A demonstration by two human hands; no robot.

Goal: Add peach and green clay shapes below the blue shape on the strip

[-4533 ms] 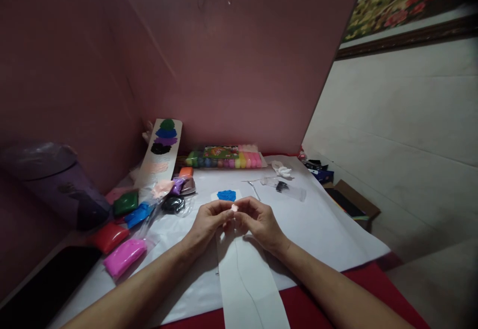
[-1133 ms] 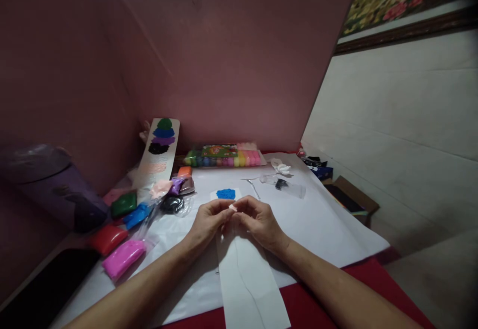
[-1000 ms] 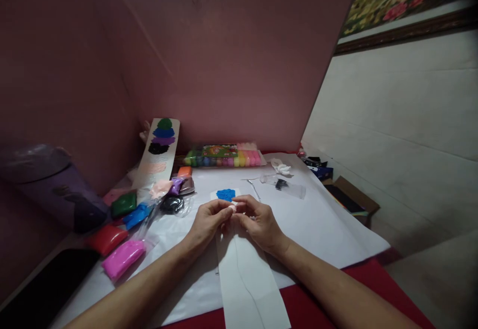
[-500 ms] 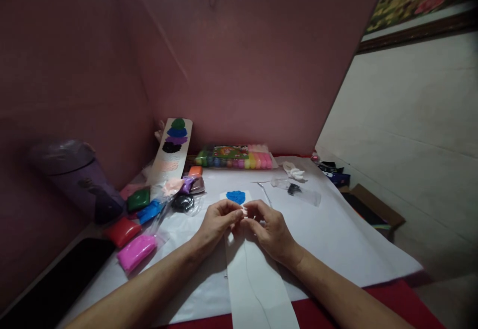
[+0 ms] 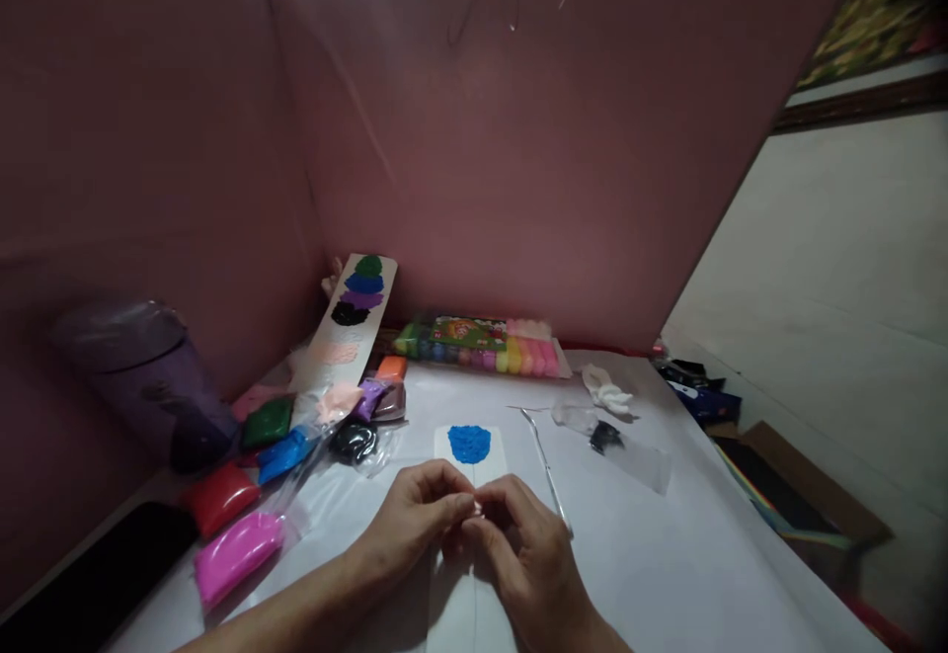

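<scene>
A tiny pale pinkish-white piece of clay (image 5: 478, 510) is pinched between the fingertips of both hands. My left hand (image 5: 415, 525) is closed on it from the left, thumb against the index finger. From the other side my right hand (image 5: 524, 544) grips it too, with fingers curled. Both hands hover over a long white card strip (image 5: 493, 450) with a thin line down its middle. A flattened blue clay patch (image 5: 469, 444) lies on the strip's far end, just beyond the fingers. To the right of my right hand lies a slim metal tool (image 5: 549, 470).
Bagged clay in several colours, including pink (image 5: 237, 559) and red (image 5: 220, 497), lies left. Behind it leans a card with clay patches (image 5: 381, 297). A clay pack (image 5: 481, 347) sits at the back, a purple tumbler (image 5: 140, 386) far left, a clear wrapper (image 5: 633, 460) right.
The view has tilted upward, so the table things sit lower in it. My hands are now nearer me relative to the blue patch, which shows fully. Both still hold the pale piece.
</scene>
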